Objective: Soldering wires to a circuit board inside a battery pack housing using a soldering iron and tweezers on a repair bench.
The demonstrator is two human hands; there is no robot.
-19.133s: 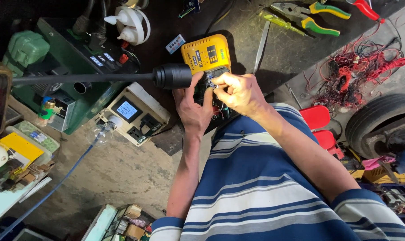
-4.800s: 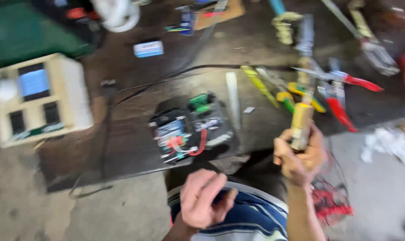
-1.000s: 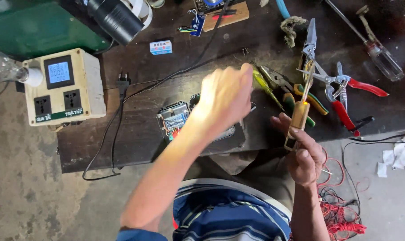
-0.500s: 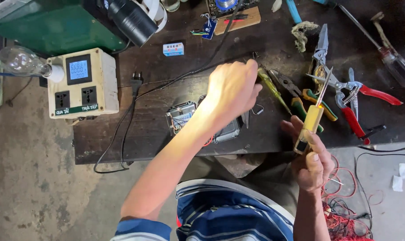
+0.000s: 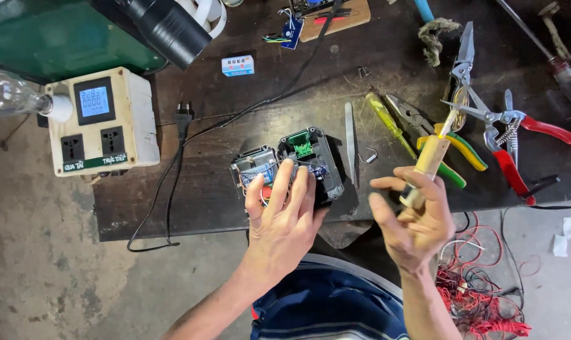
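An opened black battery pack (image 5: 310,157) with a green connector and exposed circuit board lies near the front edge of the dark workbench (image 5: 222,189). My left hand (image 5: 282,220) rests flat on it, fingers spread over the board. My right hand (image 5: 414,220) hovers to the right of the pack and grips a tool with a pale wooden handle (image 5: 427,165), its metal tip pointing up and away. A pair of metal tweezers (image 5: 350,141) lies just right of the pack.
A beige socket box with a digital meter (image 5: 103,123) and a clear bulb (image 5: 8,94) sits at the left. Yellow screwdriver (image 5: 386,119), pliers (image 5: 449,141) and red-handled cutters (image 5: 512,148) lie at the right. Red wires (image 5: 487,296) pile on the floor. A black plug cable (image 5: 178,145) crosses the bench.
My left hand has drawn back from a far reach and now lies flat on the battery pack. My right hand still holds the wooden-handled tool, a little lower and nearer the pack.
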